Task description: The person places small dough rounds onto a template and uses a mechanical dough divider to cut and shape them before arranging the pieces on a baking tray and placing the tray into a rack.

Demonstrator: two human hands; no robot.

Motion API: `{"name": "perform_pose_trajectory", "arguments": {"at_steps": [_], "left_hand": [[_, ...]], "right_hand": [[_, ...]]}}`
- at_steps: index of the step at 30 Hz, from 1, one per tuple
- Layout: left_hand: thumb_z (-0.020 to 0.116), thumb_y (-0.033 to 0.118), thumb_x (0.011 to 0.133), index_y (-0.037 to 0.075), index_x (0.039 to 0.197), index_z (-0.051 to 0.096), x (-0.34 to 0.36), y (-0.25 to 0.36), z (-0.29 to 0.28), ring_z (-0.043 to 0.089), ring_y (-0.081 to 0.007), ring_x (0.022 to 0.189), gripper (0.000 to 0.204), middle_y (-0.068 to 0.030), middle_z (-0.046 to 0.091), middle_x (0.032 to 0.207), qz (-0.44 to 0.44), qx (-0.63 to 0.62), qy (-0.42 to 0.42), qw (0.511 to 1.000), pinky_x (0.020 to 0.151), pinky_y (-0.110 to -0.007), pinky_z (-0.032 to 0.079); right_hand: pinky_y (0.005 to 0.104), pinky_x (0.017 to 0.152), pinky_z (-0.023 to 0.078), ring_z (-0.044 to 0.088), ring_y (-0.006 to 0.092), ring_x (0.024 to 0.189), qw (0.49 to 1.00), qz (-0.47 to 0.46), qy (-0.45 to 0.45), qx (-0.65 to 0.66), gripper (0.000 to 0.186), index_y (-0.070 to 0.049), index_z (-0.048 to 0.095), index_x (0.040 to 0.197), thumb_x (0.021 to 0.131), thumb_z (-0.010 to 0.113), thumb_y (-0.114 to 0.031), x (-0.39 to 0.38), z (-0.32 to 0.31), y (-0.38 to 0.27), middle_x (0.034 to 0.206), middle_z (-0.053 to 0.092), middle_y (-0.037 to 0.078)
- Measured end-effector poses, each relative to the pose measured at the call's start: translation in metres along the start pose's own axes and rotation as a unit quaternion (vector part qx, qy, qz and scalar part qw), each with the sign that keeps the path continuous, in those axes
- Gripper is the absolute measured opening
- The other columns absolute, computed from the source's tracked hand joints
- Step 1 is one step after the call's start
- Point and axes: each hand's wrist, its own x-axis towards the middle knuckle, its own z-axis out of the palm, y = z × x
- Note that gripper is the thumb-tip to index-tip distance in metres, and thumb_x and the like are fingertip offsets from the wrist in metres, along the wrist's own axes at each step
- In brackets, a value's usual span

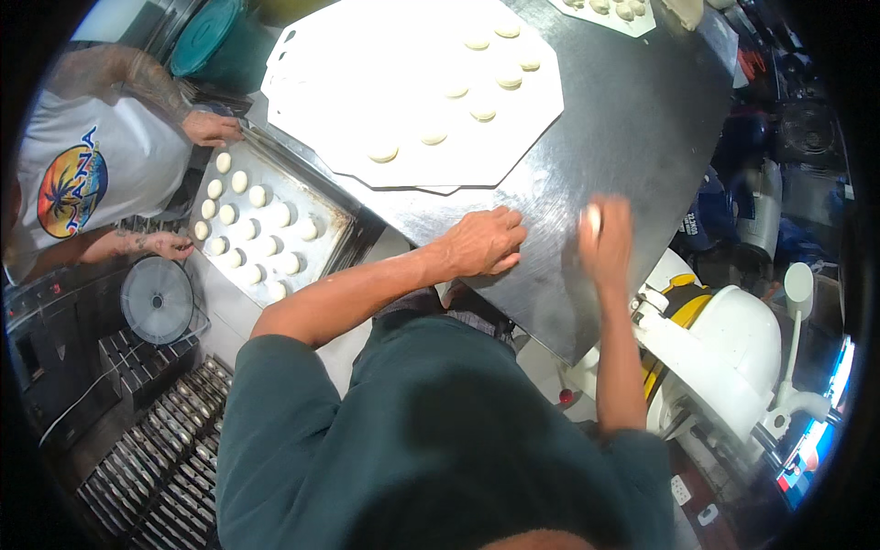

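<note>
My left hand (484, 241) rests on the steel table (632, 110) near its front edge, fingers curled down; whatever is under them is hidden. To its right, my right hand (609, 243) is smeared by motion above the same steel, closed around a pale dough piece (593, 219) that shows at the fingers. Beyond my hands lies a large white eight-sided board (522, 147) with several round dough balls, one of them a dough ball (433, 135) near its front side.
At left, a person's hand (213, 128) touches a metal baking tray (316, 261) with rows of dough balls. A second white board (632, 26) with dough stands at the far right. A white mixer (733, 335) stands beside the table's right edge. A round fan (157, 301) sits lower left.
</note>
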Motion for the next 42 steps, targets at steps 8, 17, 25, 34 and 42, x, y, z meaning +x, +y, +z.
{"name": "perform_pose_trajectory", "arguments": {"at_steps": [8, 17, 25, 34, 42], "left_hand": [[0.071, 0.019, 0.084, 0.011, 0.093, 0.059, 0.056, 0.015, 0.05, 0.053, -0.0248, 0.086, 0.017, -0.0057, 0.055, 0.087, 0.097, 0.071, 0.057, 0.991, 0.076, -0.04, 0.043], [0.071, 0.012, 0.084, 0.009, 0.109, 0.061, -0.005, 0.0, 0.029, 0.052, -0.0286, 0.088, 0.028, -0.0085, 0.055, 0.092, 0.023, 0.073, 0.037, 0.996, 0.08, -0.041, 0.043], [0.07, 0.011, 0.084, 0.009, 0.112, 0.063, 0.062, 0.029, 0.065, 0.056, -0.0265, 0.087, 0.029, -0.0086, 0.058, 0.088, 0.035, 0.068, 0.061, 0.995, 0.082, -0.04, 0.046], [0.071, 0.009, 0.083, 0.009, 0.115, 0.064, 0.012, -0.002, 0.04, 0.057, -0.0327, 0.09, 0.033, -0.0111, 0.06, 0.088, -0.01, 0.006, 0.068, 0.998, 0.083, -0.045, 0.045], [0.069, 0.011, 0.085, 0.009, 0.102, 0.063, 0.05, 0.024, 0.059, 0.058, -0.0316, 0.086, 0.018, -0.0088, 0.063, 0.089, 0.014, 0.01, 0.075, 0.997, 0.08, -0.044, 0.047]], "right_hand": [[0.0497, 0.085, 0.04, 0.055, 0.036, 0.094, 0.988, 0.064, 0.079, -0.115, 0.013, -0.007, 0.058, 0.091, 0.083, 0.061, -0.016, -0.045, 0.029, 0.054, 0.093, 0.057, 0.014], [0.0519, 0.092, 0.04, 0.053, 0.0375, 0.1, 0.997, 0.022, -0.018, -0.073, 0.017, -0.006, 0.063, 0.099, 0.084, 0.058, -0.012, -0.164, 0.006, 0.042, 0.098, 0.058, 0.014], [0.0469, 0.089, 0.041, 0.056, 0.0319, 0.097, 0.991, 0.06, 0.068, -0.098, 0.009, -0.008, 0.061, 0.092, 0.083, 0.058, -0.009, -0.042, 0.029, 0.026, 0.096, 0.061, 0.01], [0.0496, 0.089, 0.04, 0.053, 0.0358, 0.096, 0.996, 0.017, -0.005, -0.09, 0.011, -0.008, 0.062, 0.089, 0.08, 0.059, -0.012, -0.16, 0.001, 0.061, 0.095, 0.059, 0.013], [0.0486, 0.089, 0.041, 0.053, 0.0353, 0.094, 0.996, 0.043, 0.067, -0.046, 0.009, -0.007, 0.061, 0.089, 0.081, 0.058, -0.01, -0.042, 0.034, 0.028, 0.095, 0.059, 0.013]]}}
